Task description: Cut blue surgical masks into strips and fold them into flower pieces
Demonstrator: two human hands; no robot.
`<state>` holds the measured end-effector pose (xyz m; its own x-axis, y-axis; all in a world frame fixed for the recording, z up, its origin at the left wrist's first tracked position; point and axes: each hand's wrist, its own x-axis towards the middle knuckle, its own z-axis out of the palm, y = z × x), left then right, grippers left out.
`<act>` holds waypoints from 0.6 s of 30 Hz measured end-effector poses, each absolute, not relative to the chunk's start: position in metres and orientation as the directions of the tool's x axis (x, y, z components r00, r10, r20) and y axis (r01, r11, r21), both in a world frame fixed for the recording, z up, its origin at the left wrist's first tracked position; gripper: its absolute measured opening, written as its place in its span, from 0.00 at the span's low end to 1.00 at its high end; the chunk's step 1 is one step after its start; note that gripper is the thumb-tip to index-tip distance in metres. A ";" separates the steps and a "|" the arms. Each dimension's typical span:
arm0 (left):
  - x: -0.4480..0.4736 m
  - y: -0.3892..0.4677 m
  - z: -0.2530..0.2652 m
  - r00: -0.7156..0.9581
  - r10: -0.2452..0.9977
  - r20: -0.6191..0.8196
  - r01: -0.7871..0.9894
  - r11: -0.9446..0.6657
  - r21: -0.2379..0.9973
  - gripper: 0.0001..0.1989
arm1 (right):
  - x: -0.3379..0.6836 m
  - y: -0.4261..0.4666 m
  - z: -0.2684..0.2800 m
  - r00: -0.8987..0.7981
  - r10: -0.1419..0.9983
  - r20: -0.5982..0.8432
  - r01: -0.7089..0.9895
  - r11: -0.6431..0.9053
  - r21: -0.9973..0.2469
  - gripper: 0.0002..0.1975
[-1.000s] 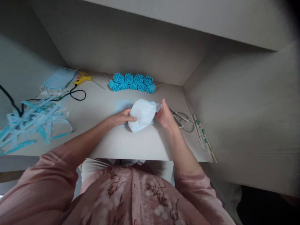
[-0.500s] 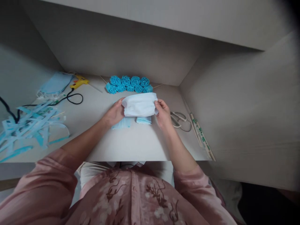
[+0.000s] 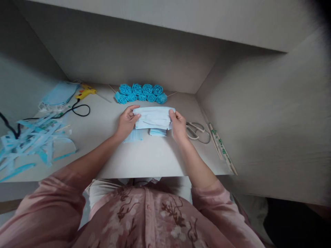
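Between my two hands a pale blue-white face mask (image 3: 153, 117) is stretched out, its pleats facing up, above the table. My left hand (image 3: 126, 121) pinches its left end, thumb on top. At the right end, my right hand (image 3: 178, 124) grips it with thumb over fingers. Partly covered by the mask lie a small stack of folded light blue pieces (image 3: 158, 132) and a flat light blue piece (image 3: 134, 136). Beyond the mask, several blue rolled flowers (image 3: 141, 93) sit in two rows, with thin sticks poking out at the sides.
Scissors (image 3: 198, 132) lie right of my right hand, beside thin sticks with green marks (image 3: 222, 148). At the left are a heap of cut blue strips (image 3: 33, 141), a yellow glue gun (image 3: 86, 92) with a black cord, and a pile of masks (image 3: 59, 94). Walls enclose the table.
My left thumb has come over onto the front of the mask's left end. The mask has been turned to lie straighter, with its pleats more visible, and has dropped slightly.
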<state>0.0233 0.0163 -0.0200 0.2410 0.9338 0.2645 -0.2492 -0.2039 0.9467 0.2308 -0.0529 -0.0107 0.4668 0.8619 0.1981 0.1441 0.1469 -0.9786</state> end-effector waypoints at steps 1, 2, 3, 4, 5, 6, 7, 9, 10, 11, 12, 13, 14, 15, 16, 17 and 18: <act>0.023 0.017 -0.020 0.230 0.931 0.282 -0.240 -0.226 0.944 0.25 | 0.232 -0.054 -0.010 0.503 0.823 0.264 0.252 0.152 -0.956 0.24; 0.023 0.017 -0.020 0.219 0.930 0.296 -0.234 -0.245 0.941 0.25 | 0.232 -0.055 -0.009 0.527 0.785 0.325 0.342 0.155 -0.927 0.25; 0.023 0.018 -0.020 0.210 0.928 0.307 -0.232 -0.258 0.938 0.26 | 0.233 -0.056 -0.008 0.537 0.755 0.376 0.411 0.155 -0.898 0.25; 0.022 0.019 -0.020 0.203 0.927 0.315 -0.236 -0.266 0.935 0.27 | 0.233 -0.058 -0.006 0.528 0.744 0.409 0.465 0.150 -0.873 0.25; 0.022 0.019 -0.020 0.199 0.927 0.319 -0.241 -0.269 0.932 0.27 | 0.233 -0.058 -0.005 0.520 0.737 0.432 0.500 0.148 -0.853 0.24; 0.021 0.020 -0.020 0.200 0.927 0.318 -0.252 -0.265 0.931 0.28 | 0.234 -0.059 -0.004 0.515 0.731 0.447 0.521 0.146 -0.841 0.24; 0.020 0.020 -0.019 0.207 0.928 0.309 -0.270 -0.250 0.930 0.29 | 0.234 -0.059 -0.003 0.512 0.728 0.456 0.535 0.144 -0.832 0.24; 0.020 0.021 -0.019 0.234 0.933 0.272 -0.324 -0.189 0.927 0.32 | 0.234 -0.059 -0.004 0.511 0.724 0.464 0.552 0.137 -0.823 0.24; 0.020 0.021 -0.020 0.252 0.937 0.244 -0.353 -0.146 0.924 0.33 | 0.234 -0.059 -0.005 0.513 0.722 0.464 0.555 0.134 -0.821 0.24; 0.020 0.020 -0.020 0.276 0.937 0.213 -0.378 -0.098 0.921 0.35 | 0.234 -0.059 -0.005 0.517 0.719 0.464 0.555 0.130 -0.821 0.24; 0.021 0.020 -0.021 0.302 0.936 0.183 -0.394 -0.052 0.918 0.36 | 0.234 -0.059 -0.006 0.521 0.717 0.463 0.556 0.127 -0.822 0.24; 0.022 0.019 -0.021 0.329 0.931 0.158 -0.395 -0.017 0.919 0.37 | 0.234 -0.059 -0.006 0.524 0.715 0.463 0.557 0.124 -0.821 0.23; 0.022 0.018 -0.021 0.353 0.925 0.142 -0.382 0.004 0.924 0.36 | 0.233 -0.059 -0.006 0.527 0.712 0.464 0.558 0.123 -0.821 0.23; 0.023 0.017 -0.022 0.369 0.919 0.135 -0.363 0.009 0.932 0.35 | 0.233 -0.060 -0.005 0.526 0.712 0.465 0.558 0.123 -0.820 0.23; 0.024 0.016 -0.022 0.375 0.917 0.137 -0.344 0.001 0.939 0.33 | 0.233 -0.060 -0.005 0.522 0.715 0.465 0.558 0.126 -0.820 0.23; 0.024 0.014 -0.022 0.370 0.918 0.144 -0.329 -0.016 0.944 0.31 | 0.233 -0.061 -0.004 0.517 0.719 0.464 0.556 0.130 -0.821 0.23; 0.024 0.013 -0.021 0.357 0.921 0.156 -0.319 -0.036 0.947 0.29 | 0.234 -0.061 -0.003 0.513 0.724 0.462 0.550 0.136 -0.824 0.24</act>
